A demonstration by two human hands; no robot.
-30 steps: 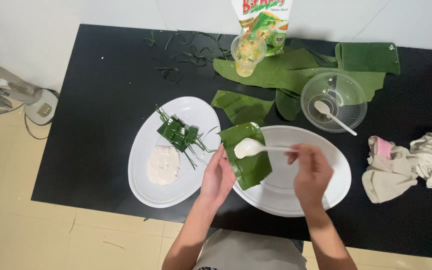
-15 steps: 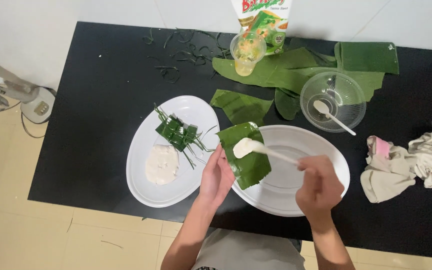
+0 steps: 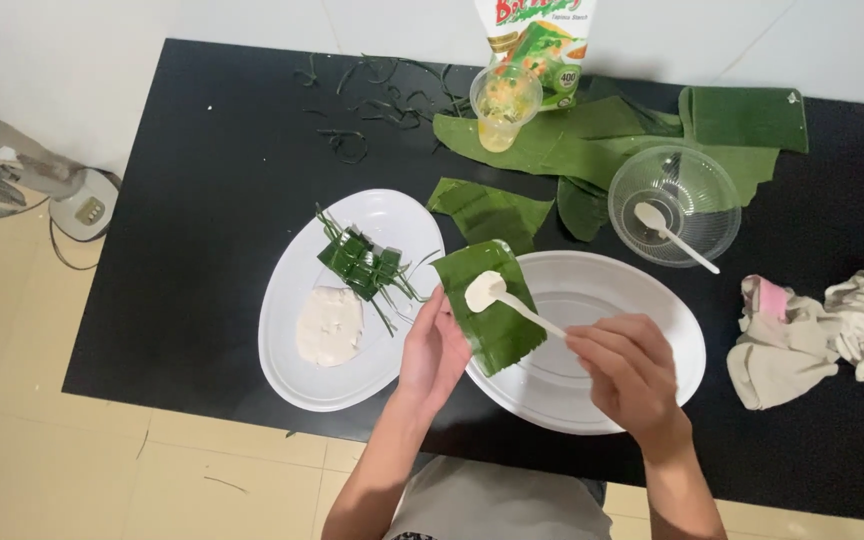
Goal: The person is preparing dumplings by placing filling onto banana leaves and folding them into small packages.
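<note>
The desk (image 3: 202,200) is plain black. On it, 2 oval plates (image 3: 297,300) are white, and the left one carries a cream-white smear of paste (image 3: 329,325) and dark green folded leaf parcels (image 3: 360,262). At the centre of the frame, the leaf piece (image 3: 492,330) is bright green with fine parallel ribs, and the spoon (image 3: 497,295) over it is white. In the upper right, the bowl (image 3: 674,205) is clear and the spread leaves (image 3: 572,150) deep green. The cloth (image 3: 832,325) at the right edge is beige with a pink patch. The floor (image 3: 72,460) is pale yellow.

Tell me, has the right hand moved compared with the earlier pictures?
Yes. The right hand slid back along the empty white plate toward the person, away from the leaf.
</note>
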